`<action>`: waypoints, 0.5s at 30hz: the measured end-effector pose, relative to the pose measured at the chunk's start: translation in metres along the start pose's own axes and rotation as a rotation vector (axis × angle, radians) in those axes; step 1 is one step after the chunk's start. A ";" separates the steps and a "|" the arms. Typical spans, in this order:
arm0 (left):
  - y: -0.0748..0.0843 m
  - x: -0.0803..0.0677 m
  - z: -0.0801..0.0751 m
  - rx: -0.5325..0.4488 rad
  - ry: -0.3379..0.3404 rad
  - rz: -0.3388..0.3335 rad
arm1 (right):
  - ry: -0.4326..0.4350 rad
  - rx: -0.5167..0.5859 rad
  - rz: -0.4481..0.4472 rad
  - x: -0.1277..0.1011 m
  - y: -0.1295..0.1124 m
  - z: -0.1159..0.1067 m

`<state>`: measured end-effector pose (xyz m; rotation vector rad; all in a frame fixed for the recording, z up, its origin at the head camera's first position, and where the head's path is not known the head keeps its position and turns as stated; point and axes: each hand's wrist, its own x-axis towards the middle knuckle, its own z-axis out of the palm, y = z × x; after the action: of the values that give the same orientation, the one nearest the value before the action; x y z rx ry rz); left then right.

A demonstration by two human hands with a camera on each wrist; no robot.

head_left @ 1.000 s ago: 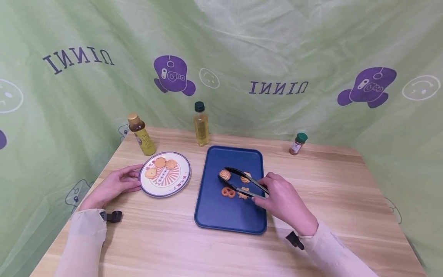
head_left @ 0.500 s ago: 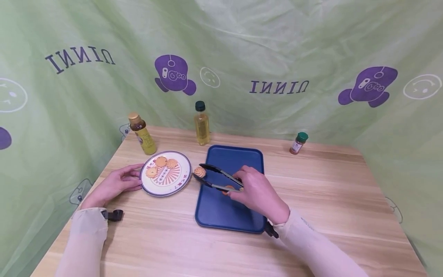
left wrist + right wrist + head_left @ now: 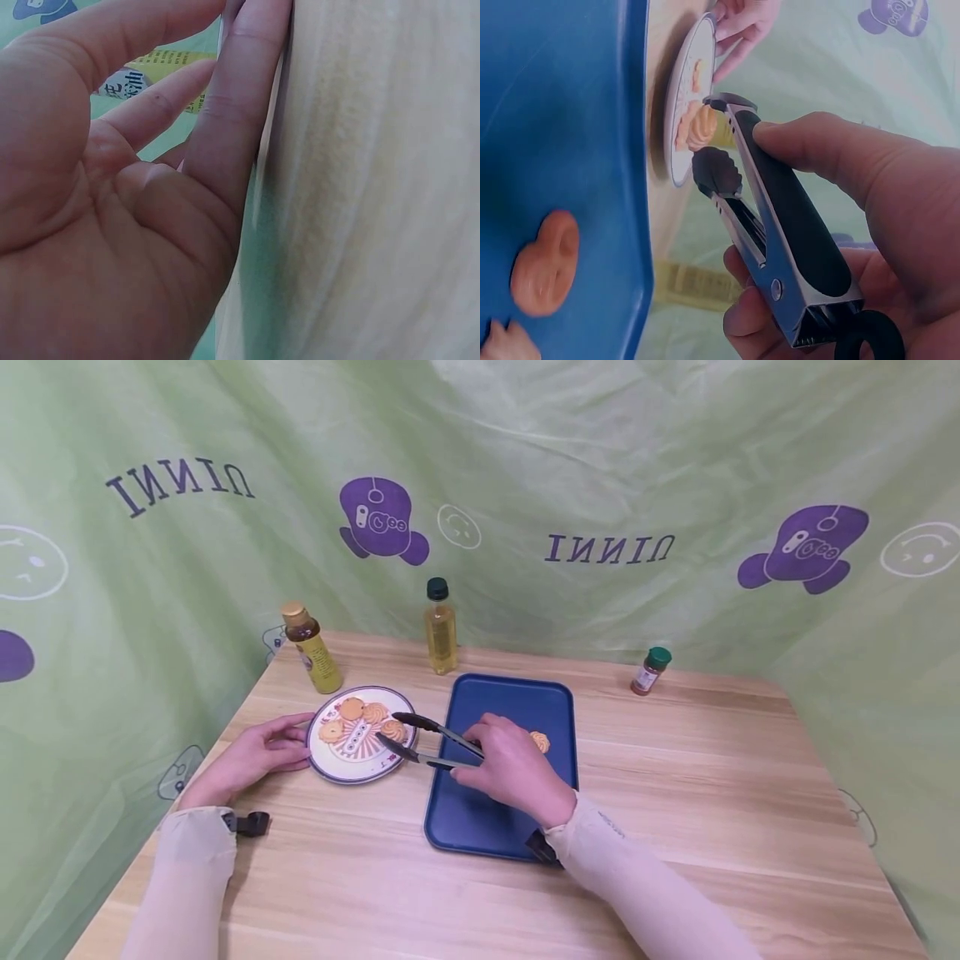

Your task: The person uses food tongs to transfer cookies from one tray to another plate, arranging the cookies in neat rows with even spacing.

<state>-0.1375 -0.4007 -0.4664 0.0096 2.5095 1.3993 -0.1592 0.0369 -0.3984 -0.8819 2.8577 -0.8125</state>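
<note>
My right hand (image 3: 504, 766) grips black tongs (image 3: 429, 740), whose tips reach over the right side of a striped plate (image 3: 356, 752). A swirled cookie (image 3: 392, 729) sits between the tips at the plate; the right wrist view shows that cookie (image 3: 700, 127) beside the upper tip, and I cannot tell if it is pinched. Three more cookies (image 3: 351, 708) lie on the plate. My left hand (image 3: 258, 752) rests on the table, its straight fingers touching the plate's left rim. A blue tray (image 3: 480, 818) lies under my right hand with a cookie (image 3: 540, 742) on it.
A brown-capped bottle (image 3: 312, 648) stands behind the plate, and a dark-capped bottle of yellow liquid (image 3: 440, 627) stands behind the tray. A small spice jar (image 3: 649, 670) is at the back right. Green cloth walls close the table's back and sides.
My right hand has carried the tongs and the swirled cookie leftwards from the tray to over the plate. The left hand has stayed at the plate's rim.
</note>
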 end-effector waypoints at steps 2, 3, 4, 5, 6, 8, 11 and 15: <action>0.000 0.000 0.000 -0.007 -0.001 0.002 | 0.000 -0.005 -0.006 0.004 -0.004 0.003; -0.001 0.001 0.000 -0.008 -0.001 0.003 | -0.002 -0.008 -0.008 0.006 -0.006 0.004; -0.001 0.001 0.000 -0.006 -0.005 0.009 | -0.003 -0.009 -0.010 0.008 -0.008 0.006; -0.001 0.001 0.000 -0.010 -0.006 0.010 | -0.005 -0.012 -0.010 0.011 -0.010 0.007; -0.001 0.001 0.001 -0.015 -0.007 0.011 | -0.007 -0.014 -0.011 0.013 -0.012 0.008; 0.000 0.001 0.000 -0.019 -0.008 0.016 | -0.010 -0.020 -0.014 0.018 -0.018 0.011; 0.000 0.001 0.000 -0.027 -0.007 0.019 | -0.014 -0.037 -0.028 0.025 -0.026 0.015; 0.000 0.000 0.000 -0.034 -0.009 0.030 | -0.012 -0.054 -0.063 0.031 -0.034 0.020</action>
<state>-0.1379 -0.4008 -0.4665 0.0469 2.4882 1.4497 -0.1639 -0.0124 -0.3953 -0.9835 2.8678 -0.7365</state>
